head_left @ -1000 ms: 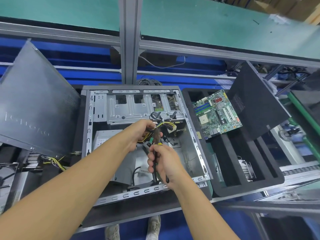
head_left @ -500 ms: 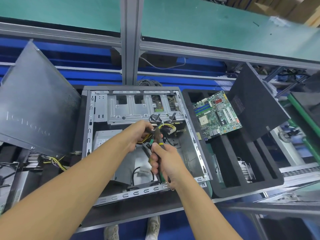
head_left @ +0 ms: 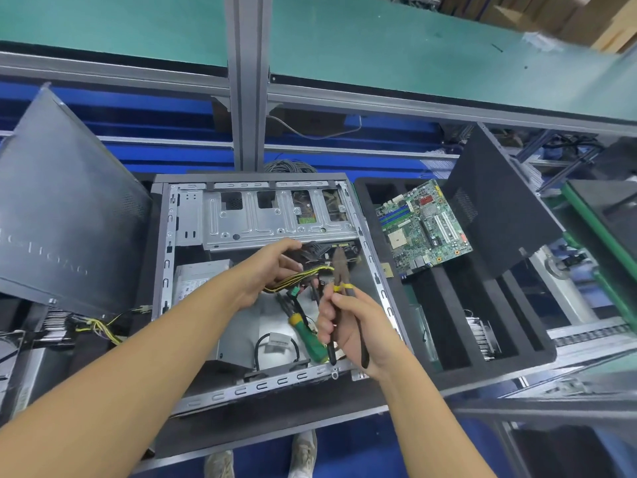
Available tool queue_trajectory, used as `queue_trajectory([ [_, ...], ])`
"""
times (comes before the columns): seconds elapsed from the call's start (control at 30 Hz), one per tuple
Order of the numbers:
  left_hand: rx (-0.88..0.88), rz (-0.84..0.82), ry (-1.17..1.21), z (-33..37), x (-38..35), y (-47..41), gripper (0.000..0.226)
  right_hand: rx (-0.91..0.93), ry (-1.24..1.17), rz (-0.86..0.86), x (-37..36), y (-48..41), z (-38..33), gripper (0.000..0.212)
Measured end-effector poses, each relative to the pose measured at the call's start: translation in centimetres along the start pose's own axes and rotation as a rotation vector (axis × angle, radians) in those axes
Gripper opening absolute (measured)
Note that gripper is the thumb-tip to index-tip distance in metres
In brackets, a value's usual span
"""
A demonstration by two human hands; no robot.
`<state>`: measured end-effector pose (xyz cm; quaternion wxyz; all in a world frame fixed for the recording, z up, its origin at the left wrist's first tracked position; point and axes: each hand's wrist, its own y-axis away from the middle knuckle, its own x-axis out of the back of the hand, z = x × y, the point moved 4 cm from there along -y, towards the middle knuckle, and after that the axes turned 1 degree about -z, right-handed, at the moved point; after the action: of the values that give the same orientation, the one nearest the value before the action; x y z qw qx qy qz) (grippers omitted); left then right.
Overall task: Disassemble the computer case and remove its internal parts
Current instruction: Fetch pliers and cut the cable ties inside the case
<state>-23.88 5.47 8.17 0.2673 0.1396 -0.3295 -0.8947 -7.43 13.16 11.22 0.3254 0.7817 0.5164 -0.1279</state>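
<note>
"Computer case (head_left: 168, 267): where do we have it?"

"We have it lying in the middle of the frame, open side up. A silver drive cage (head_left: 275, 215) fills its upper part, and a grey power supply (head_left: 200, 277) sits against its left wall."

"And our 2 hands?"

"Both are inside it. Our left hand (head_left: 272, 267) curls its fingers round a cable bundle (head_left: 300, 279) of yellow and black wires, just below the cage. Our right hand (head_left: 351, 326), lower and to the right, wraps its fingers round the handles of the pliers (head_left: 339, 270). The pliers' head points toward the top of the frame, at the right end of the bundle. We cannot tell whether it touches a wire."

"What else lies in the case?"

"1 screwdriver (head_left: 306, 331) with a green and yellow handle, on the case floor just left of our right hand."

"And around it?"

"At the left of the frame a black side panel (head_left: 62, 219) leans tilted. At the right a black foam tray (head_left: 482, 374) lies just beside the case. A green motherboard (head_left: 424, 225) rests tilted in its upper part, and a heatsink (head_left: 482, 332) sits in a slot lower down."
</note>
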Motion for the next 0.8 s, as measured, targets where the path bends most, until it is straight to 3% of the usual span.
queue_trajectory([
  [0.1,-0.044,-0.065,0.032,0.1,0.3,0.2,0.041,0.044,-0.079,-0.002,0.8,0.1,-1.2,0.008],
  [0.2,-0.107,-0.034,-0.122,0.5,-0.1,0.9,0.012,0.100,-0.077,0.062,1.9,0.0,-2.0,0.007],
  [0.3,-0.124,0.053,-0.248,0.2,-0.3,0.5,0.036,0.156,-0.027,0.206,3.3,-0.4,-2.4,0.011],
  [0.4,-0.156,0.126,-0.235,-0.3,0.1,0.0,0.024,0.198,0.123,0.394,5.0,-0.7,-3.0,0.021],
  [0.47,-0.207,0.211,-0.365,-0.2,0.6,0.1,0.016,0.214,0.265,0.481,5.7,-0.8,-3.3,0.023],
  [0.57,-0.358,0.409,-0.659,0.6,0.9,0.9,0.021,0.220,0.316,0.518,6.0,-0.9,-3.4,0.022],
  [0.7,-0.640,0.626,-0.734,2.7,0.9,3.0,0.020,0.230,0.469,0.504,5.3,-0.9,-3.6,0.018],
  [0.73,-0.680,0.609,-0.688,3.4,0.8,3.6,0.019,0.248,0.484,0.480,5.1,-0.9,-3.7,0.017],
  [0.8,-0.696,0.412,-0.592,4.8,0.3,4.2,0.017,0.302,0.496,0.398,4.6,-1.1,-4.1,0.013],
])
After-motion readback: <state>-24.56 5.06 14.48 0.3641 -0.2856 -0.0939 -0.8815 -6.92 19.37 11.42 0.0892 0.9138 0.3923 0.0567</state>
